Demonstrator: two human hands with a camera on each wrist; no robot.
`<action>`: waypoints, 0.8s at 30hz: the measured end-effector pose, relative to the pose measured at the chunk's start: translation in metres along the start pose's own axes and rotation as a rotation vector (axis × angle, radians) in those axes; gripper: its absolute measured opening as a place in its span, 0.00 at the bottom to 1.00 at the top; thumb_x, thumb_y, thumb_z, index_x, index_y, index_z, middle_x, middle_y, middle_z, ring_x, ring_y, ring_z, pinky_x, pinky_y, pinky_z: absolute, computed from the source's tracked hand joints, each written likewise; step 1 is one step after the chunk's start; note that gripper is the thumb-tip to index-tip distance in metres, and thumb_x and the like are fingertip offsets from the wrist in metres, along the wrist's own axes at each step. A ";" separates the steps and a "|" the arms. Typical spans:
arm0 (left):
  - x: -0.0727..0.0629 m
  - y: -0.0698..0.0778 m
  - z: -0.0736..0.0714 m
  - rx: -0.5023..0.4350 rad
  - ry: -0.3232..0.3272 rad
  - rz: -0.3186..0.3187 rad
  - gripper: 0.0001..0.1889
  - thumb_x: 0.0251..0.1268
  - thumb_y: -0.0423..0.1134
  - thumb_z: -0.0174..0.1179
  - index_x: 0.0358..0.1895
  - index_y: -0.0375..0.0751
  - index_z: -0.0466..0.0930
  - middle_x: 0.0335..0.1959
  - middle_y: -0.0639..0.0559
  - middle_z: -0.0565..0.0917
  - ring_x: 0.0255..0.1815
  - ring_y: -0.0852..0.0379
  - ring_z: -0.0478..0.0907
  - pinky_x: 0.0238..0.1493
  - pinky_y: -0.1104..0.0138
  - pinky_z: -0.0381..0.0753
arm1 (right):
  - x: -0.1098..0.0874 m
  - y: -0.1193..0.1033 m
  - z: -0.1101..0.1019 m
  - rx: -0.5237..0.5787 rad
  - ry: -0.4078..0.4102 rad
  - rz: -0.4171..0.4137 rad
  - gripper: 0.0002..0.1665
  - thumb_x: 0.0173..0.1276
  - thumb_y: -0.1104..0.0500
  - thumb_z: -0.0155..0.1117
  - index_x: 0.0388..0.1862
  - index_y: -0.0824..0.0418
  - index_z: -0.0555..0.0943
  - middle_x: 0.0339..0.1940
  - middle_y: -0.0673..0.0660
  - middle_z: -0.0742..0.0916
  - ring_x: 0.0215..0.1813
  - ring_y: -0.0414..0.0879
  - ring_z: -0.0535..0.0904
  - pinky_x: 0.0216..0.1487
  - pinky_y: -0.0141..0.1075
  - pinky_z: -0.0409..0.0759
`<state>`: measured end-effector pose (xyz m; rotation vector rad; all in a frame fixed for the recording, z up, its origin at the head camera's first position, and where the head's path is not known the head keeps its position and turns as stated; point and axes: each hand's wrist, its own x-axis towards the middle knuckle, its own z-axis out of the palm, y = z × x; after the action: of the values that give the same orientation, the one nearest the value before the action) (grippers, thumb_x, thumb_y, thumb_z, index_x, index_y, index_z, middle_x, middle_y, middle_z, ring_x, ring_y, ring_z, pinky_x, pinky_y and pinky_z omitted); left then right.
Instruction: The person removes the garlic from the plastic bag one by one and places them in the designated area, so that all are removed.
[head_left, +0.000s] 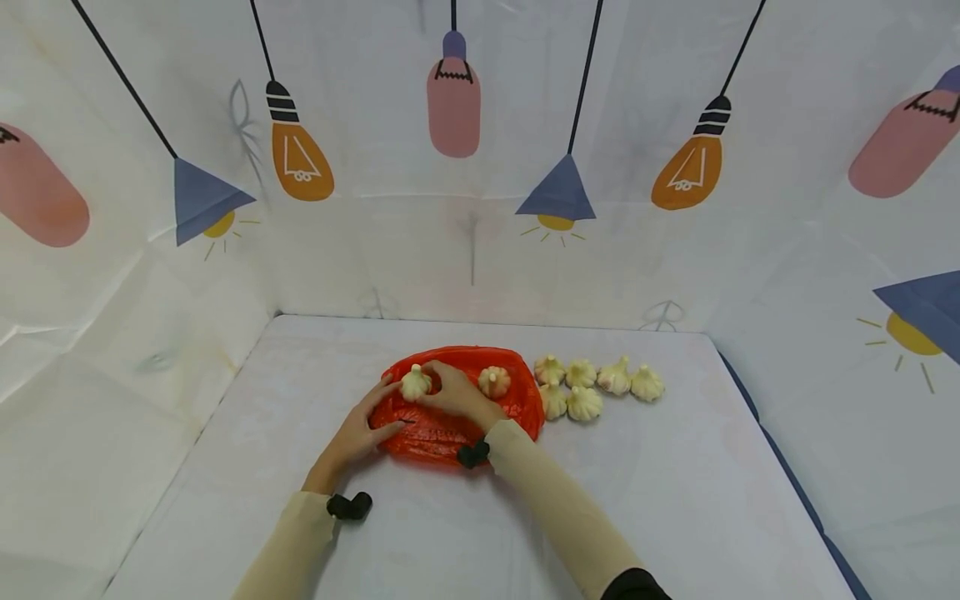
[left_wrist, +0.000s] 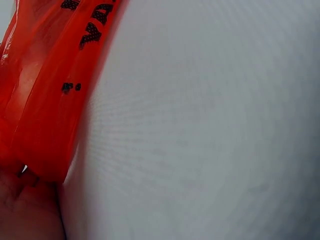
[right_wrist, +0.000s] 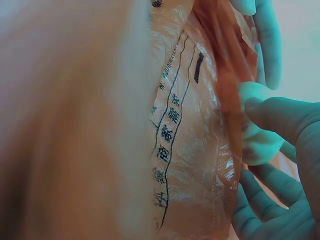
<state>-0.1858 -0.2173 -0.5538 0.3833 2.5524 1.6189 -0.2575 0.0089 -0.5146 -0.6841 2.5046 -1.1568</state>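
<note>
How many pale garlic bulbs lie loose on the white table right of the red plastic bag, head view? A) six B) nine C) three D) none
A: six pale garlic bulbs sit clustered on the white table just right of the red plastic bag; two more are at the bag, one held by the right hand.

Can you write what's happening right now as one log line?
right hand: holds dumpling | left hand: touches red bag | six dumplings: beside bag

head view high, wrists close (shared bag [head_left: 450, 425])
</note>
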 end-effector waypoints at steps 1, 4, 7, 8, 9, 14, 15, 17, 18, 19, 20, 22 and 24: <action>0.000 0.000 0.000 0.003 0.001 0.001 0.37 0.69 0.44 0.68 0.79 0.51 0.65 0.86 0.45 0.50 0.85 0.35 0.43 0.78 0.31 0.44 | 0.000 0.000 0.000 0.002 0.003 -0.001 0.34 0.71 0.51 0.71 0.72 0.59 0.72 0.67 0.55 0.81 0.66 0.48 0.77 0.71 0.46 0.76; 0.000 0.000 0.000 0.007 0.003 0.000 0.37 0.69 0.44 0.68 0.79 0.51 0.64 0.86 0.45 0.50 0.85 0.34 0.43 0.78 0.31 0.44 | 0.000 0.000 0.000 0.011 0.013 -0.003 0.33 0.71 0.52 0.71 0.71 0.59 0.73 0.66 0.55 0.82 0.64 0.48 0.78 0.70 0.45 0.77; 0.000 0.001 0.000 0.008 0.003 -0.003 0.37 0.69 0.44 0.68 0.79 0.51 0.64 0.86 0.46 0.51 0.85 0.35 0.43 0.78 0.30 0.44 | 0.000 0.000 0.001 0.010 0.019 0.000 0.32 0.71 0.52 0.71 0.70 0.59 0.73 0.65 0.55 0.82 0.63 0.46 0.78 0.69 0.44 0.77; 0.000 0.002 0.000 0.007 0.003 -0.004 0.37 0.69 0.44 0.68 0.79 0.51 0.64 0.86 0.46 0.51 0.85 0.35 0.43 0.78 0.30 0.44 | 0.001 0.001 0.001 0.010 0.022 0.001 0.32 0.71 0.52 0.72 0.70 0.59 0.74 0.65 0.54 0.82 0.62 0.46 0.78 0.68 0.43 0.78; -0.001 0.002 0.000 0.008 0.002 -0.005 0.37 0.69 0.44 0.68 0.79 0.51 0.64 0.86 0.46 0.51 0.85 0.35 0.43 0.78 0.30 0.44 | 0.001 0.001 0.001 0.007 0.025 0.002 0.32 0.70 0.52 0.72 0.69 0.59 0.74 0.64 0.54 0.83 0.61 0.46 0.78 0.68 0.43 0.78; -0.001 0.004 0.001 0.012 0.002 0.000 0.36 0.69 0.43 0.68 0.79 0.50 0.65 0.86 0.45 0.51 0.85 0.34 0.43 0.78 0.30 0.44 | -0.002 0.000 0.000 0.015 0.035 0.025 0.30 0.69 0.54 0.71 0.67 0.58 0.75 0.58 0.53 0.83 0.55 0.44 0.78 0.62 0.40 0.80; -0.001 0.004 0.001 0.013 0.002 0.001 0.36 0.69 0.43 0.68 0.79 0.50 0.65 0.86 0.45 0.51 0.85 0.34 0.43 0.78 0.31 0.44 | -0.002 0.000 -0.001 0.022 0.037 0.031 0.29 0.69 0.55 0.71 0.67 0.58 0.75 0.56 0.53 0.83 0.53 0.45 0.78 0.59 0.39 0.80; -0.001 0.005 0.001 0.014 0.002 0.000 0.37 0.69 0.43 0.68 0.79 0.50 0.64 0.86 0.45 0.51 0.85 0.34 0.44 0.78 0.31 0.45 | -0.004 -0.001 -0.002 0.036 0.041 0.043 0.28 0.68 0.56 0.71 0.65 0.58 0.75 0.53 0.52 0.83 0.50 0.45 0.77 0.55 0.37 0.80; -0.001 0.005 0.001 0.012 0.002 -0.001 0.37 0.69 0.43 0.68 0.79 0.49 0.64 0.86 0.45 0.50 0.85 0.34 0.44 0.79 0.31 0.45 | -0.004 0.000 -0.002 0.041 0.046 0.044 0.28 0.67 0.56 0.71 0.64 0.58 0.76 0.52 0.52 0.83 0.49 0.45 0.77 0.52 0.36 0.80; -0.001 0.005 0.001 0.011 0.003 -0.003 0.37 0.69 0.43 0.68 0.79 0.49 0.64 0.86 0.45 0.51 0.85 0.35 0.44 0.79 0.32 0.45 | -0.005 0.000 -0.003 0.042 0.050 0.048 0.28 0.67 0.56 0.71 0.64 0.58 0.76 0.51 0.52 0.83 0.48 0.44 0.77 0.51 0.35 0.79; 0.000 0.005 0.001 0.012 0.003 -0.003 0.37 0.69 0.43 0.68 0.79 0.49 0.64 0.86 0.45 0.51 0.85 0.35 0.43 0.79 0.32 0.46 | -0.005 0.000 -0.004 0.048 0.054 0.047 0.28 0.66 0.56 0.71 0.63 0.58 0.76 0.50 0.52 0.83 0.47 0.44 0.76 0.49 0.35 0.79; 0.000 0.004 0.001 0.015 0.004 -0.002 0.37 0.69 0.43 0.68 0.79 0.48 0.64 0.86 0.45 0.51 0.85 0.35 0.43 0.79 0.32 0.46 | -0.006 0.001 -0.005 0.044 0.063 0.046 0.28 0.65 0.56 0.71 0.63 0.57 0.76 0.50 0.51 0.83 0.47 0.44 0.76 0.49 0.35 0.79; 0.000 0.003 0.001 0.016 0.005 0.000 0.37 0.69 0.43 0.68 0.79 0.47 0.64 0.86 0.45 0.51 0.85 0.35 0.43 0.79 0.32 0.46 | -0.007 0.001 -0.006 0.047 0.073 0.044 0.27 0.65 0.56 0.71 0.63 0.56 0.76 0.51 0.50 0.83 0.48 0.43 0.77 0.50 0.35 0.79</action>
<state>-0.1848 -0.2154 -0.5510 0.3811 2.5697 1.6026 -0.2545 0.0174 -0.5108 -0.5817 2.5298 -1.2414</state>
